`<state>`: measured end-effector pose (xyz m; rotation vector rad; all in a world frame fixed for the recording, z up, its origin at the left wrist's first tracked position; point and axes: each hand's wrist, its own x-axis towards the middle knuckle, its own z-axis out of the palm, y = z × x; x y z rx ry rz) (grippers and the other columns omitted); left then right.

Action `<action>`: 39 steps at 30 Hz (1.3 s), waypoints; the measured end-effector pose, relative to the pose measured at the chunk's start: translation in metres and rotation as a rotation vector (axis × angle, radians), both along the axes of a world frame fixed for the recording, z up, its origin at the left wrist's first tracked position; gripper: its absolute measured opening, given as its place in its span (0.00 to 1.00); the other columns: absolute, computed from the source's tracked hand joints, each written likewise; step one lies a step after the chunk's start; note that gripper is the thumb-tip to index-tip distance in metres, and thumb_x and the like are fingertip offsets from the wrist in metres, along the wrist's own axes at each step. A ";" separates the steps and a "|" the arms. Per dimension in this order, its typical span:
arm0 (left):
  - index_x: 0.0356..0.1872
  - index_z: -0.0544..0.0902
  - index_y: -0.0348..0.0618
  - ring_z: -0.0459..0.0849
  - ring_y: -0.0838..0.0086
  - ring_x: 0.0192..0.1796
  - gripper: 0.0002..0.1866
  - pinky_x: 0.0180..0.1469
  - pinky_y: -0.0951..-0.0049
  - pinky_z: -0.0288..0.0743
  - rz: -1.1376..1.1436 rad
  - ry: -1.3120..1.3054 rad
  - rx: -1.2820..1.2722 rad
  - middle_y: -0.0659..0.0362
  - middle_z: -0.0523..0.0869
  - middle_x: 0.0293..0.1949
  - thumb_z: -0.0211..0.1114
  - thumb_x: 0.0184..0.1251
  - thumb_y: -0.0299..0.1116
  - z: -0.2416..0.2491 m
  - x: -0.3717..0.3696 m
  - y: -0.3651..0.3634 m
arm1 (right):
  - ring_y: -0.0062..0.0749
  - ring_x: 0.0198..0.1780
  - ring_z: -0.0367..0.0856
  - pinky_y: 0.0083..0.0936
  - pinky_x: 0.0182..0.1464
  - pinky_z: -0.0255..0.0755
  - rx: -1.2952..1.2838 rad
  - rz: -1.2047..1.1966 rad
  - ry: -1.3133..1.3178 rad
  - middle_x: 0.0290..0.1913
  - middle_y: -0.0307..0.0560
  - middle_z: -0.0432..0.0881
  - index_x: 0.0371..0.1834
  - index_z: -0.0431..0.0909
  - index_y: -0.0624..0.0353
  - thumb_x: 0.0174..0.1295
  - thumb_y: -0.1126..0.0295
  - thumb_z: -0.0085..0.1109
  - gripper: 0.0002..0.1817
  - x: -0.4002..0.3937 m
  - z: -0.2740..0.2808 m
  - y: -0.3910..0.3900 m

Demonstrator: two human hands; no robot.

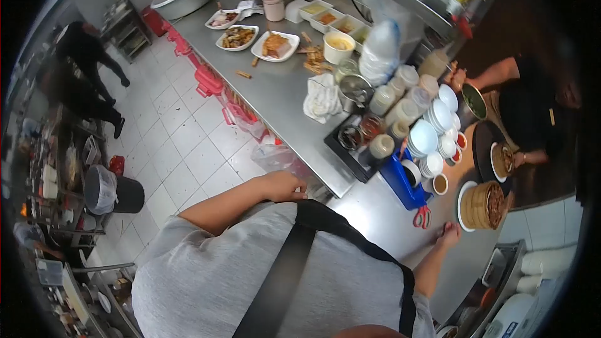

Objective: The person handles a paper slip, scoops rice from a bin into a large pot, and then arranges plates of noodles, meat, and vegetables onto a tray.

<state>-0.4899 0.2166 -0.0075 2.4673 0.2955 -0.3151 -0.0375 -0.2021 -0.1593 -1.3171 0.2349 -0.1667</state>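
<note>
My left hand (285, 186) is curled in front of my chest, beside the black apron (316, 213) and close to the steel counter's corner, with nothing showing in it. Over the counter on the right, my right hand (449, 236) has its fingers drawn together; I cannot tell whether they hold anything. It is nearest to a white plate (462, 218) bearing a bamboo steamer (479, 206) with brown food inside. Between my arms and the bottles lie red-handled scissors (422, 217) beside a blue bin (398, 178). A small cup of brown sauce (441, 183) stands behind them.
Across the counter, a person in dark clothing (532, 100) has one hand at a metal pot (473, 101) and the other at a second steamer (501, 161). Stacked bowls (424, 138), sauce bottles (404, 112) and dishes of food (275, 46) crowd the counter. A bin (125, 195) stands on the left floor.
</note>
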 end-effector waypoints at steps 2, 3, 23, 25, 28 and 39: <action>0.37 0.77 0.45 0.80 0.58 0.34 0.14 0.37 0.61 0.72 0.070 0.018 0.036 0.54 0.81 0.29 0.61 0.58 0.44 0.007 -0.005 0.018 | 0.27 0.25 0.72 0.20 0.25 0.70 -0.010 -0.105 0.000 0.28 0.46 0.74 0.44 0.71 0.66 0.57 0.79 0.50 0.11 -0.008 0.013 -0.005; 0.38 0.77 0.44 0.80 0.58 0.37 0.15 0.40 0.62 0.72 0.101 0.026 0.054 0.53 0.82 0.33 0.61 0.57 0.44 0.011 -0.007 0.029 | 0.28 0.26 0.73 0.20 0.28 0.71 -0.050 -0.148 -0.046 0.30 0.47 0.75 0.44 0.72 0.65 0.56 0.81 0.50 0.12 -0.009 0.015 -0.010; 0.61 0.65 0.37 0.57 0.53 0.67 0.32 0.66 0.59 0.54 0.223 -0.514 0.336 0.42 0.60 0.64 0.60 0.56 0.42 -0.059 -0.016 0.410 | 0.35 0.25 0.73 0.25 0.27 0.66 -1.044 0.523 -1.612 0.25 0.47 0.76 0.34 0.79 0.63 0.47 0.79 0.61 0.09 -0.307 0.507 0.494; 0.61 0.63 0.32 0.59 0.54 0.66 0.29 0.66 0.61 0.55 0.087 -0.549 0.371 0.42 0.62 0.63 0.56 0.59 0.36 -0.076 -0.022 0.403 | 0.39 0.27 0.75 0.28 0.29 0.69 -1.178 0.617 -1.678 0.27 0.48 0.76 0.34 0.79 0.60 0.49 0.77 0.58 0.08 -0.291 0.531 0.550; 0.61 0.61 0.29 0.59 0.54 0.67 0.27 0.67 0.62 0.54 -0.134 -0.619 0.405 0.42 0.62 0.63 0.51 0.61 0.30 -0.101 -0.026 0.383 | 0.39 0.36 0.77 0.29 0.38 0.71 -1.222 0.670 -1.534 0.34 0.47 0.79 0.36 0.79 0.58 0.53 0.74 0.56 0.08 -0.254 0.572 0.632; 0.63 0.63 0.51 0.56 0.60 0.69 0.29 0.64 0.57 0.57 -0.400 -0.834 0.184 0.51 0.59 0.66 0.58 0.58 0.33 -0.007 0.048 0.324 | 0.27 0.31 0.76 0.21 0.36 0.70 -0.334 0.155 -1.289 0.31 0.47 0.81 0.38 0.80 0.61 0.50 0.75 0.56 0.11 -0.200 0.635 0.764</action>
